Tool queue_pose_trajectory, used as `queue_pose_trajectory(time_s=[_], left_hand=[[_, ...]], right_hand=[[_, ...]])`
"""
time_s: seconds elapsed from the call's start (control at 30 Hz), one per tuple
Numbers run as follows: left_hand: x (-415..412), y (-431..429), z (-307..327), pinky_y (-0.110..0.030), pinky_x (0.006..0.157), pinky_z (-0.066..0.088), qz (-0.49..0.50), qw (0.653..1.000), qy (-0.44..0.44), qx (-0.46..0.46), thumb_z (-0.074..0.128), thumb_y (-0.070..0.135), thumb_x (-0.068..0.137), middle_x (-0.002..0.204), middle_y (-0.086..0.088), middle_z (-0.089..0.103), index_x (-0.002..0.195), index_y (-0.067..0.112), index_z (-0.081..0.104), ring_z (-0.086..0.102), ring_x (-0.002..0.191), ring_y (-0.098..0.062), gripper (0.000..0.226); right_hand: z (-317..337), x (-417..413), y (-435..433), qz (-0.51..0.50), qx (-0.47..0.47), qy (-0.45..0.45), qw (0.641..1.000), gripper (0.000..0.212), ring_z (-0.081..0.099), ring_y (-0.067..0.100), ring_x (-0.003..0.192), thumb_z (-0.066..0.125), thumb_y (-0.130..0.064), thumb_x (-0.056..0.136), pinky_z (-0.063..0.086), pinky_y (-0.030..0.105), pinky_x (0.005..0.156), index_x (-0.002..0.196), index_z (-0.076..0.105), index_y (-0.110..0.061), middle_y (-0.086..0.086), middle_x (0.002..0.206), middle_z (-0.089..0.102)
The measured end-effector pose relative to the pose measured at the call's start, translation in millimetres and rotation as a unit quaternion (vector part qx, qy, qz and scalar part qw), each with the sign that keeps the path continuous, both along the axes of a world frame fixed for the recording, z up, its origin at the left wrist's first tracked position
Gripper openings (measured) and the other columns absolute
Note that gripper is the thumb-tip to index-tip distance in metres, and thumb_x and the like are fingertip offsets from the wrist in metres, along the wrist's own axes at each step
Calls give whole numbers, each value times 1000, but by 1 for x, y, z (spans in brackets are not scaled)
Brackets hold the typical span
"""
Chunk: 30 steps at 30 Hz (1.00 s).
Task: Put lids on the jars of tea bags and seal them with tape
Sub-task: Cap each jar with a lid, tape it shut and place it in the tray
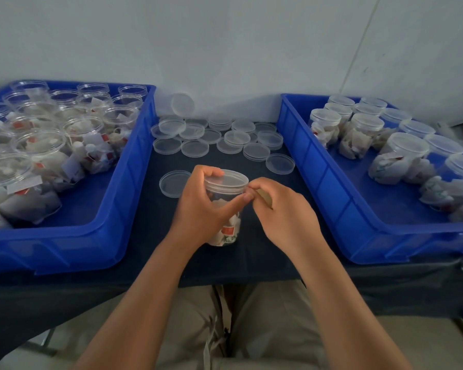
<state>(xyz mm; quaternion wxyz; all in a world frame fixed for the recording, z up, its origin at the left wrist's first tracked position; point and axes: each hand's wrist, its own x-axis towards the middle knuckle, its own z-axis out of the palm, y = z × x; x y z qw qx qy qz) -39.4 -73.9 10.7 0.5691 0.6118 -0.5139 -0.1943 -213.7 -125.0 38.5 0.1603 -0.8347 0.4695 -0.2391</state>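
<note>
A clear plastic jar of tea bags (pixel 226 231) stands on the dark table between two blue bins, with a clear lid (pixel 230 180) on top. My left hand (pixel 202 206) grips the jar from the left, fingers over the lid rim and thumb across its front. My right hand (pixel 278 209) is at the jar's right side and pinches a brownish tape roll (pixel 265 198), mostly hidden in its fingers, against the lid's edge. One loose lid (pixel 173 182) lies just left of the jar.
A blue bin (pixel 96 228) on the left holds several open jars of tea bags. A blue bin (pixel 329 188) on the right holds several lidded jars. Several loose clear lids (pixel 219 140) lie on the table behind the jar. A pale wall stands at the back.
</note>
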Motion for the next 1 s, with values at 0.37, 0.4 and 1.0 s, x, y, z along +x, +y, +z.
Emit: queue_pose_trajectory(time_s=[0.37, 0.4, 1.0], left_hand=[[1, 1, -3, -15, 82, 54, -6, 1000, 15, -6, 83, 74, 59, 116, 20, 60, 110, 48, 50, 62, 109, 3, 67], [2, 1, -2, -17, 83, 55, -7, 1000, 19, 1, 84, 74, 57, 118, 18, 60, 112, 47, 50, 63, 109, 3, 70], [15, 1, 5, -17, 81, 58, -89, 995, 41, 27, 94, 61, 54, 115, 18, 70, 103, 48, 59, 70, 107, -1, 62]], right_hand=[[-5, -7, -5, 7, 38, -51, 998, 12, 58, -12, 93, 48, -56, 102, 43, 15, 69, 110, 58, -54, -31, 95, 63], [-3, -8, -5, 16, 39, -62, 997, 12, 56, -15, 97, 49, -57, 102, 43, 15, 70, 109, 58, -55, -33, 96, 63], [19, -7, -18, 1, 82, 72, 994, 66, 58, 3, 92, 51, -83, 81, 42, 26, 67, 132, 57, -41, -16, 110, 63]])
